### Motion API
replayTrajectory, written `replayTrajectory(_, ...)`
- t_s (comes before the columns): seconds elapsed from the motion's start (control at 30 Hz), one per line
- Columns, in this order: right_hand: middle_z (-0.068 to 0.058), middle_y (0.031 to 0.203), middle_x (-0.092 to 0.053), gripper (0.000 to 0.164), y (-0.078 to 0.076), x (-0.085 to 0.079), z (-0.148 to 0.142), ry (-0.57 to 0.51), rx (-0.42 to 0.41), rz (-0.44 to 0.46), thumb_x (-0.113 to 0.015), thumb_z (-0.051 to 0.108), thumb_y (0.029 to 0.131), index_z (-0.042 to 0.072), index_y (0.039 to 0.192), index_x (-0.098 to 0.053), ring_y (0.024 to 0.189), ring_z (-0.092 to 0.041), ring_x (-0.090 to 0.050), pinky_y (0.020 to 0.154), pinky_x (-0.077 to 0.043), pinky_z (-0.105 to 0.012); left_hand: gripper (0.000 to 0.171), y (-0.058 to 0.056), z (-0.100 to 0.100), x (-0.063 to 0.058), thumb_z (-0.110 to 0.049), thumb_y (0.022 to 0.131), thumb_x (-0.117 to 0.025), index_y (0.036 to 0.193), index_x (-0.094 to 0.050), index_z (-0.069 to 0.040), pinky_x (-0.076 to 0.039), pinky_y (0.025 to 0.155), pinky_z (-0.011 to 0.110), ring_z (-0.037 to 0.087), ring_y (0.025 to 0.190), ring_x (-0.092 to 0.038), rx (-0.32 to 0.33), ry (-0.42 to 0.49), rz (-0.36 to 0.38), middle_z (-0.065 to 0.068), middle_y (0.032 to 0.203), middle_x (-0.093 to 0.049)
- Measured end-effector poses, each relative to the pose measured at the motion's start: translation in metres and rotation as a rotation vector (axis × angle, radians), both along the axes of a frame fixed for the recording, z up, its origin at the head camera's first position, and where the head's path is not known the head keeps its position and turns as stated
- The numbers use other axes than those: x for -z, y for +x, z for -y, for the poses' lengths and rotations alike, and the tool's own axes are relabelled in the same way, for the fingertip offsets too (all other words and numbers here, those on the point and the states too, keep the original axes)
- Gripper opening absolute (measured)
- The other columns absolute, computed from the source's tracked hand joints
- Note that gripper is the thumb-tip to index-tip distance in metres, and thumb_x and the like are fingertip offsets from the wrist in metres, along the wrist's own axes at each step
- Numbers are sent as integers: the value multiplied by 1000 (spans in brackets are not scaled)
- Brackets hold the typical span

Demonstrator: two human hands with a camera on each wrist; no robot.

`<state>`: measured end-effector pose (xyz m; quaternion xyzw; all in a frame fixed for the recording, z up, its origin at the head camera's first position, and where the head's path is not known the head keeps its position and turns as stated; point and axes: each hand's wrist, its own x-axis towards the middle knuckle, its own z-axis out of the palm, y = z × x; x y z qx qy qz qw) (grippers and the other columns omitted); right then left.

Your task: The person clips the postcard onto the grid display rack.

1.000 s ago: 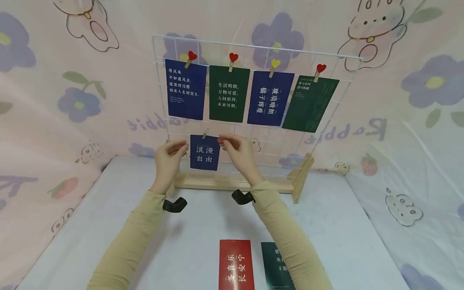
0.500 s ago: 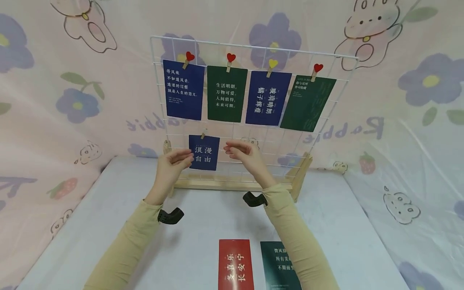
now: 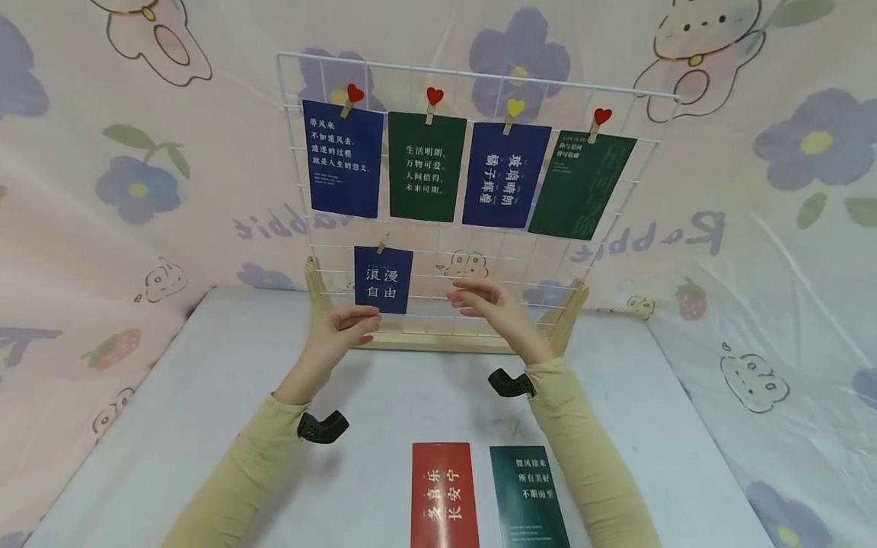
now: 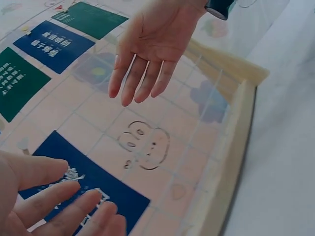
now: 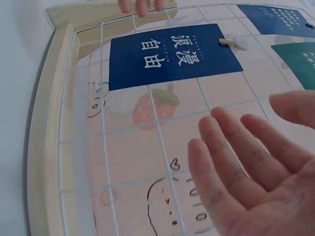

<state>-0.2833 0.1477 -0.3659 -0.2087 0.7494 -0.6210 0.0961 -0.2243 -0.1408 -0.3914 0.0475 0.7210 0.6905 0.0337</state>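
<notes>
A small blue card (image 3: 384, 280) with white characters hangs from a wooden clip (image 5: 231, 44) on the lower part of a white wire grid (image 3: 438, 323). My left hand (image 3: 342, 335) is just below the card's lower left corner, fingers relaxed and holding nothing; in the left wrist view its fingers (image 4: 74, 209) overlap the card. To the card's right, my right hand (image 3: 489, 304) hovers before bare grid wires, its fingers loosely extended and apart from the card. Above, two blue and two green cards (image 3: 428, 167) hang in a row from heart-topped clips (image 3: 435, 97).
The grid stands in a wooden base (image 3: 438, 342) on a white-covered table (image 3: 226, 365). A red card (image 3: 444, 495) and a dark green card (image 3: 527, 498) lie near the front. Patterned cloth (image 3: 226, 152) forms the backdrop.
Both hands have drawn away from the small blue card: the left downward, the right to the right and down. The card stays clipped on the grid. The head view has shifted slightly.
</notes>
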Motion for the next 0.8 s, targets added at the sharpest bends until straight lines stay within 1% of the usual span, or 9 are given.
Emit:
replayTrajectory(0.1,-17,120,-62,35,5,3,-10,9,-11,15,-54,18,100,4,131,-55,111,-32,-59,93,-50,-37,35,4,-3,6,-11,94,-62,124,-57,6,-51,90,41,23,102,-63,48,-16,24,15,115,-65)
replayTrajectory(0.23,-22,122,-60,35,12,8,-23,30,-41,41,-53,18,100,5,133,-53,114,-38,-56,93,-50,-39,39,10,-7,17,-12,95,-61,128,-54,7,-50,92,42,24,104,-62,111,-30,75,15,116,-64)
replayTrajectory(0.33,-20,122,-60,37,18,13,-33,56,-40,58,-54,20,100,5,134,-53,113,-35,-57,93,-49,-39,40,16,-9,23,-13,95,-61,129,-53,5,-48,95,43,25,105,-61,143,-20,120,15,117,-63)
replayTrajectory(0.43,-17,121,-61,37,24,17,-42,72,-41,54,-53,21,100,5,134,-53,111,-33,-58,93,-49,-40,39,20,-10,29,-15,95,-61,129,-53,3,-48,95,43,28,107,-60,182,-11,135,18,121,-61)
replayTrajectory(0.53,-16,122,-62,37,29,19,-52,83,-48,55,-52,21,100,6,134,-52,112,-33,-58,94,-49,-43,41,22,-12,37,-16,95,-61,130,-52,2,-47,97,43,30,110,-58,219,0,145,21,125,-58)
replayTrajectory(0.67,-16,122,-61,38,36,18,-62,102,-52,66,-52,24,100,7,135,-52,112,-33,-58,95,-48,-45,44,24,-14,46,-15,95,-60,131,-49,7,-46,98,44,33,113,-57,267,17,166,22,127,-57)
replayTrajectory(0.8,-16,122,-61,38,42,18,-73,118,-57,54,-52,24,100,8,135,-52,112,-35,-58,93,-49,-42,42,28,-15,53,-16,96,-59,130,-51,8,-47,96,42,33,113,-57,299,10,196,22,126,-57)
